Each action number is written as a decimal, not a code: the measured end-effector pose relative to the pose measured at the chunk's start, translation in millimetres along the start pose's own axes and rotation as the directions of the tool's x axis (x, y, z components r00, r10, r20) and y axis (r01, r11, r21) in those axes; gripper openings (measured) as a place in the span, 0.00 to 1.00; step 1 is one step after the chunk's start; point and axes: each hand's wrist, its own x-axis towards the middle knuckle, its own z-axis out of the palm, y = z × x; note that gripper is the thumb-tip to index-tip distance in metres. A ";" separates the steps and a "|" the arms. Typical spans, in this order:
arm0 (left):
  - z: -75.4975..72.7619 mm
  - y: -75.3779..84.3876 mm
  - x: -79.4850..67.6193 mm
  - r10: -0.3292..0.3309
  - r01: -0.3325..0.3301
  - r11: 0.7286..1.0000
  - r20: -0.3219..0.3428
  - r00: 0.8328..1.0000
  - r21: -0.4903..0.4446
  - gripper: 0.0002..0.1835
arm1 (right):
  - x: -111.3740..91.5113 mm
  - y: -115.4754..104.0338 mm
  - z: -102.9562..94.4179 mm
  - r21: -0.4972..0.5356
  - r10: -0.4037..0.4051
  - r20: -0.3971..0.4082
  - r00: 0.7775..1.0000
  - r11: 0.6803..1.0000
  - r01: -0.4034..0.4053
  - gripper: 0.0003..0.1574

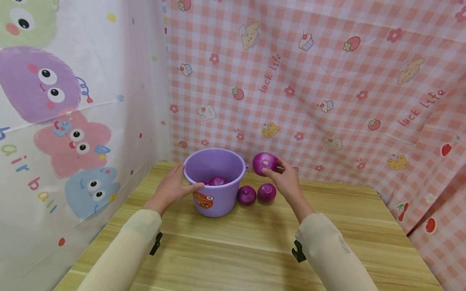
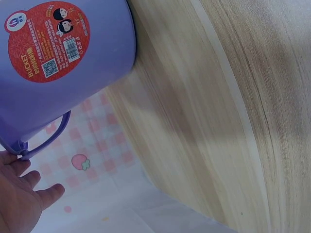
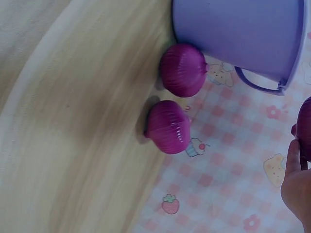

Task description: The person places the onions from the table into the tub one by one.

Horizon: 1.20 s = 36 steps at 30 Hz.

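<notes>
A purple bucket (image 1: pixel 220 202) with a red label stands on the table, with purple onions (image 1: pixel 217 181) visible inside. At its left side, my left hand (image 1: pixel 171 188) holds the rim, thumb over the front edge. Several of that hand's fingers (image 2: pixel 33 178) are spread outside, near where the handle joins. My right hand (image 1: pixel 287 180) grips another onion (image 1: pixel 263 162), raised to the right of the bucket above the table. Below it, two onions sit side by side: one (image 1: pixel 246 195) close against the bucket, the other (image 1: pixel 267 193) a little farther right.
The wooden table (image 1: pixel 225 254) reaches back to a pink checked cloth (image 1: pixel 327 81). On the left hangs a white cloth with cartoon figures (image 1: pixel 76 141). The bucket's purple handle (image 3: pixel 257 85) hangs down behind it.
</notes>
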 end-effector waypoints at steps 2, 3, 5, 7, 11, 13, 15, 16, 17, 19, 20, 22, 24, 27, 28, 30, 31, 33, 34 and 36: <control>0.2 0.4 0.1 0.002 -0.002 1.000 -0.002 1.000 -0.003 0.64 | 1.8 -3.7 1.2 0.015 0.003 0.003 1.000 1.000 -0.003 0.46; 0.4 0.3 0.2 0.003 -0.003 1.000 -0.004 1.000 -0.004 0.64 | 2.4 -5.8 1.9 0.024 0.008 0.007 1.000 1.000 -0.008 0.46; 0.7 0.0 0.5 0.007 -0.007 1.000 -0.008 1.000 -0.008 0.64 | 3.5 -9.3 3.1 0.045 0.013 0.018 1.000 0.999 -0.013 0.47; 0.8 0.1 0.5 0.011 -0.011 1.000 -0.011 1.000 -0.010 0.64 | 4.4 -12.1 4.8 0.057 0.022 0.020 1.000 0.998 -0.023 0.47; 0.6 0.3 0.0 0.014 -0.015 1.000 -0.013 1.000 -0.013 0.64 | 4.9 -17.2 8.9 0.061 0.012 0.021 1.000 0.998 -0.014 0.48; 0.4 0.5 -0.3 0.013 -0.013 1.000 -0.013 1.000 -0.013 0.64 | 5.3 -19.6 11.9 0.059 0.005 0.019 1.000 0.998 -0.006 0.48; 0.2 0.6 -0.6 0.011 -0.011 1.000 -0.011 1.000 -0.011 0.64 | 5.7 -22.3 15.2 0.063 0.001 0.021 1.000 0.998 -0.002 0.47; 0.1 0.6 -0.7 0.009 -0.010 1.000 -0.010 1.000 -0.011 0.64 | 5.8 -23.8 17.1 0.060 0.001 0.019 1.000 0.998 -0.002 0.47; 0.1 0.6 -0.8 0.008 -0.008 1.000 -0.008 1.000 -0.009 0.64 | 6.1 -25.1 19.1 0.059 0.001 0.021 1.000 0.998 -0.002 0.47; 0.2 0.3 -0.7 0.004 -0.004 1.000 -0.006 1.000 -0.004 0.64 | 6.5 -27.5 23.4 0.058 -0.002 0.028 1.000 0.998 0.000 0.47; 0.3 0.2 -0.6 0.002 -0.002 1.000 -0.005 1.000 -0.001 0.64 | 6.7 -28.5 25.8 0.059 0.000 0.033 0.999 0.998 -0.001 0.47; 0.4 0.1 -0.5 0.000 0.000 1.000 -0.004 1.000 0.001 0.64 | 7.3 -31.0 31.2 0.067 -0.006 0.043 0.999 0.998 0.003 0.46; 0.5 0.2 -0.4 -0.003 0.003 1.000 -0.005 1.000 0.002 0.64 | 8.2 -32.9 37.0 0.078 -0.009 0.057 0.998 0.997 0.005 0.46; 0.7 0.7 -0.4 -0.005 0.005 1.000 -0.008 1.000 -0.004 0.63 | 7.9 -36.7 46.0 0.080 -0.015 0.073 0.997 0.997 0.009 0.46; 0.5 0.6 -0.4 -0.005 0.005 1.000 -0.008 1.000 -0.005 0.63 | 7.6 -37.7 49.1 0.074 -0.014 0.074 0.997 0.997 0.008 0.46; 0.3 0.5 -0.3 -0.004 0.004 1.000 -0.010 1.000 -0.008 0.64 | 6.5 -39.8 54.8 0.072 -0.019 0.078 0.997 0.997 0.013 0.46; 0.3 0.4 -0.1 -0.003 0.003 1.000 -0.011 1.000 -0.010 0.64 | 5.9 -40.6 57.7 0.067 -0.020 0.078 0.997 0.998 0.014 0.46; 0.5 0.4 -0.1 0.001 -0.001 1.000 -0.012 1.000 -0.012 0.64 | 5.2 -41.1 63.1 0.063 -0.019 0.077 0.997 0.998 0.015 0.46; 0.6 0.3 0.1 0.001 -0.001 1.000 -0.012 1.000 -0.012 0.64 | 4.6 -41.2 65.5 0.061 -0.015 0.075 0.997 0.998 0.010 0.46; 0.8 0.2 0.3 0.003 -0.004 1.000 -0.013 1.000 -0.012 0.64 | 3.7 -41.3 70.0 0.049 -0.010 0.076 0.997 0.999 0.006 0.47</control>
